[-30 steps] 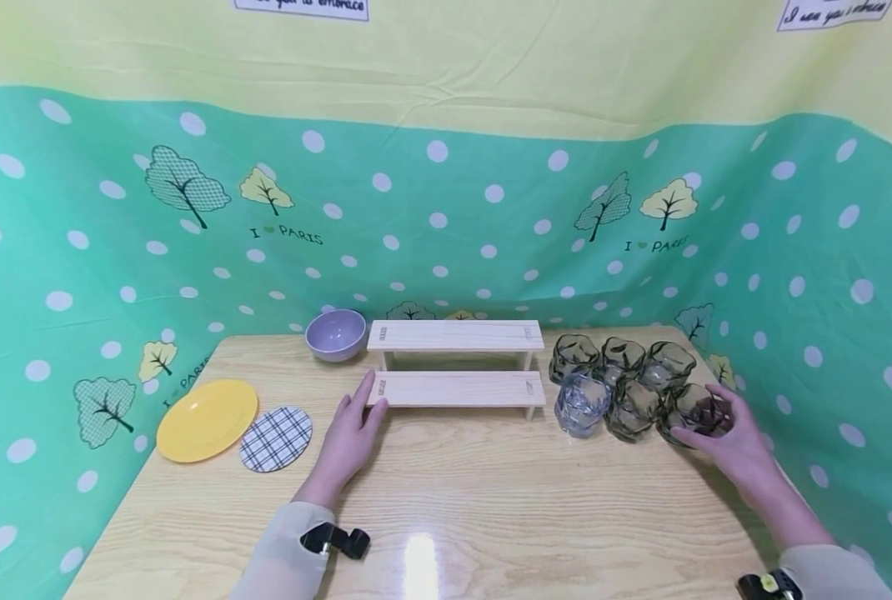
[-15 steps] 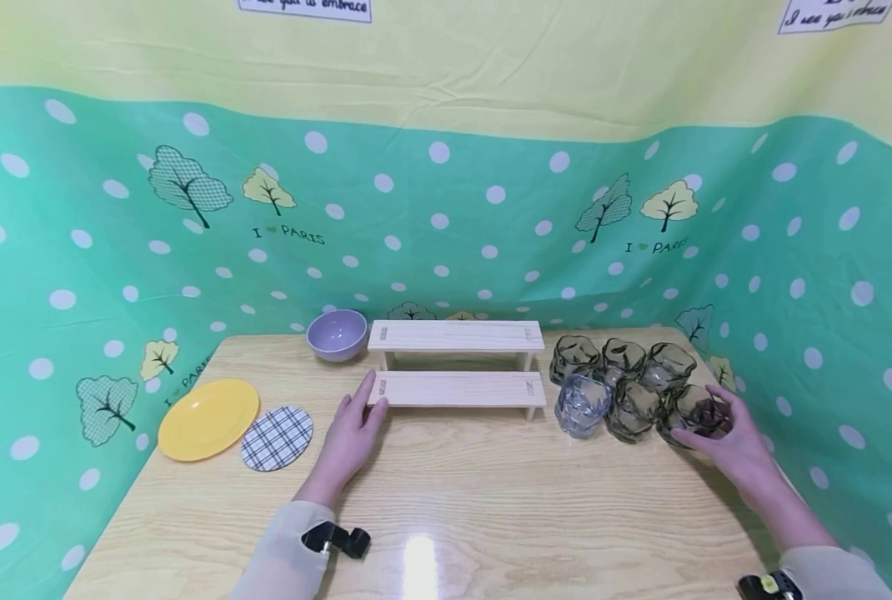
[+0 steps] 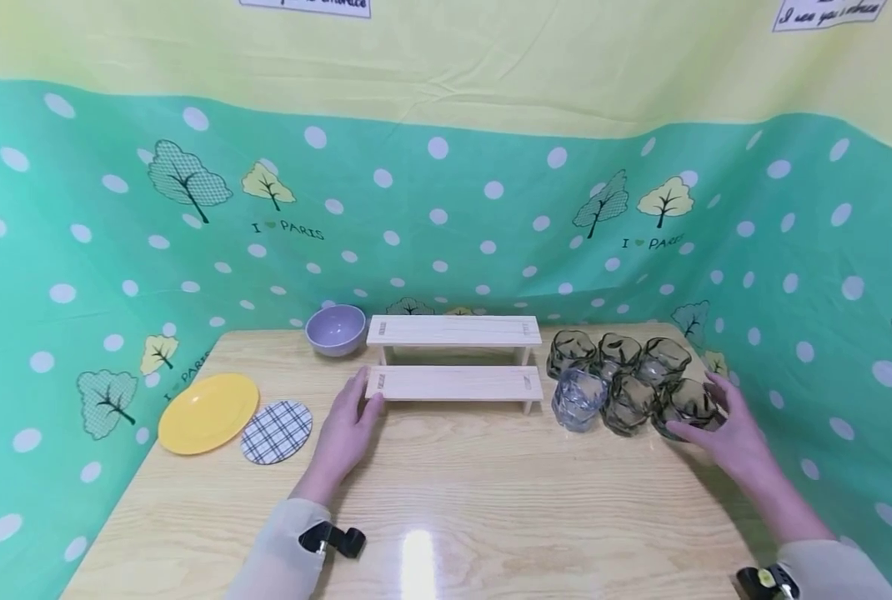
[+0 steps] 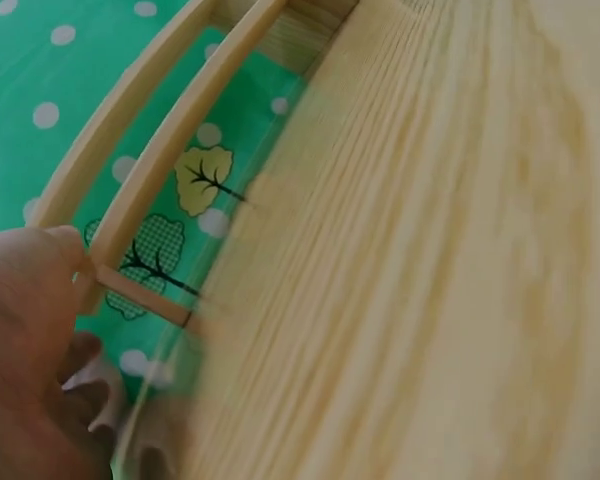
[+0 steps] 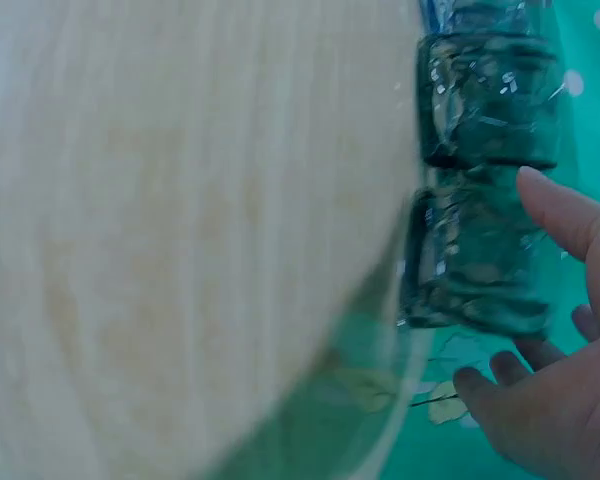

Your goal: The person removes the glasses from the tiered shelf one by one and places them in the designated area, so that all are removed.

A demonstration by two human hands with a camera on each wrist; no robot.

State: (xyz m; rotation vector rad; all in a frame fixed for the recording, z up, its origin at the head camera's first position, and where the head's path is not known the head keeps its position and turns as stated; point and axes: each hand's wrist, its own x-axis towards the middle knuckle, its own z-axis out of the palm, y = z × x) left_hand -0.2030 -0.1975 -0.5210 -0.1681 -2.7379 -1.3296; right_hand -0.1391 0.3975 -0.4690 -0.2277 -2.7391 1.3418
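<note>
My left hand lies at the left end of a two-tier wooden shelf, fingers along its side and thumb at the lower step's front edge. In the left wrist view the thumb meets the end of a board. On the right, my right hand curves round the nearest right smoky glass, thumb in front and fingers on the far right side. The right wrist view shows this glass between thumb and fingers. Beside it stand several more smoky glasses and a clear bluish one.
A purple bowl stands left of the shelf. Farther left lie a yellow plate and a checked round coaster. Green dotted cloth hangs behind and at both sides of the wooden table.
The head view has shifted slightly. Both hands, the shelf and the glasses keep nearly the same places relative to each other.
</note>
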